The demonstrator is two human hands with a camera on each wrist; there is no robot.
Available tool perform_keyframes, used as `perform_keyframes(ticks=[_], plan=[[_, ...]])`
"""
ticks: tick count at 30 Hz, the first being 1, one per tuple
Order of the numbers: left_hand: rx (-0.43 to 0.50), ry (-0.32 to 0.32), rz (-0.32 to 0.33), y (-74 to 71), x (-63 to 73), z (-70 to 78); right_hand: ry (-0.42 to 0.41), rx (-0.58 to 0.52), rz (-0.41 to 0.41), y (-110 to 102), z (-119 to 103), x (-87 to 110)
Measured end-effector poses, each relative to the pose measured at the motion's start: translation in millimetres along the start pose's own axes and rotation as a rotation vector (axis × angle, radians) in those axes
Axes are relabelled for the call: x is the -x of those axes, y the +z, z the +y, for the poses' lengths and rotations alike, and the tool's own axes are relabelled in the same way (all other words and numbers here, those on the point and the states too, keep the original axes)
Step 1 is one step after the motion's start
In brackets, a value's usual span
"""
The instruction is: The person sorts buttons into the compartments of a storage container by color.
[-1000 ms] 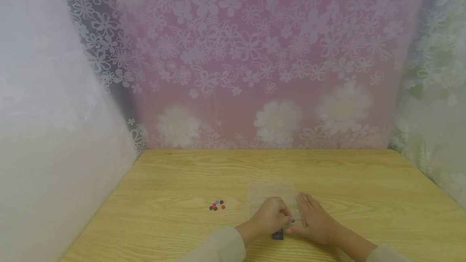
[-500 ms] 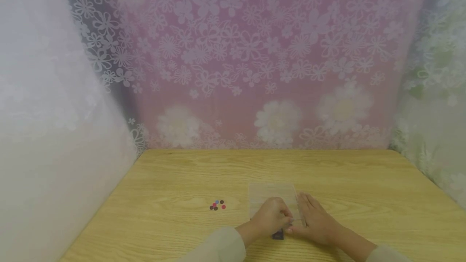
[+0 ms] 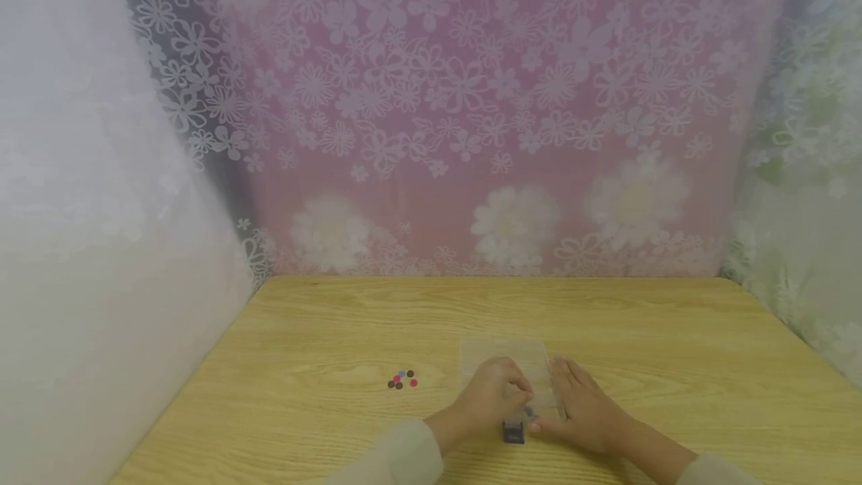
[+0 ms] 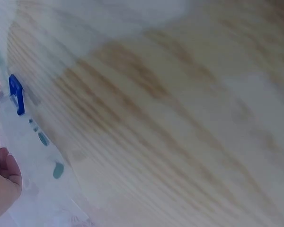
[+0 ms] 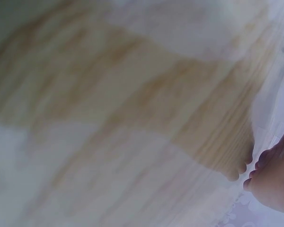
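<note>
Nearest: dark blue clip (image 3: 513, 434) on front of clear box (image 3: 505, 349). Box sits on desk (image 3: 323, 432), under left hand (image 3: 490, 397), beside right hand (image 3: 592, 412). Right hand flat, fingers straight along box side. Left fingers curled; cannot tell if they pinch anything. Small blue bit (image 3: 530, 412) just below fingertips. Box looks light, hard, maybe slippery; best held by side walls. Farther, off to left: little round discs (image 3: 396, 379), red, dark, blue; likely thin, light, best pinched by edges. Back: pink flower curtain (image 3: 505, 96).
</note>
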State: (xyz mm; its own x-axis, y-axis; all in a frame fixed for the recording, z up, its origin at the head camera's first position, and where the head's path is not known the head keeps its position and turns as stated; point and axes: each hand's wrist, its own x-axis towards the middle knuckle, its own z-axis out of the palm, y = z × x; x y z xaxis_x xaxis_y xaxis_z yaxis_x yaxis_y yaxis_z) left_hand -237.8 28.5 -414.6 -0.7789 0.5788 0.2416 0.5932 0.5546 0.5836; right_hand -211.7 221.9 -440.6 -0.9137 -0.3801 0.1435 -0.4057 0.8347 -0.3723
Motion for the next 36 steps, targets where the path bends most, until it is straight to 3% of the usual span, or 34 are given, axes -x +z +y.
perform_keyframes(ticks=[9,17,36], plan=[[-0.012,0.055,0.075,-12.1,6.3,-10.6,0.031,0.013,-0.017,-0.4,-1.1,-0.4],[0.025,-0.026,0.092,-20.7,14.7,-22.9,0.056,0.007,-0.040,-1.0,0.2,-1.3],[0.063,-0.072,0.142,-34.4,30.5,-44.2,0.060,-0.007,-0.046,-1.9,-0.9,-1.8]])
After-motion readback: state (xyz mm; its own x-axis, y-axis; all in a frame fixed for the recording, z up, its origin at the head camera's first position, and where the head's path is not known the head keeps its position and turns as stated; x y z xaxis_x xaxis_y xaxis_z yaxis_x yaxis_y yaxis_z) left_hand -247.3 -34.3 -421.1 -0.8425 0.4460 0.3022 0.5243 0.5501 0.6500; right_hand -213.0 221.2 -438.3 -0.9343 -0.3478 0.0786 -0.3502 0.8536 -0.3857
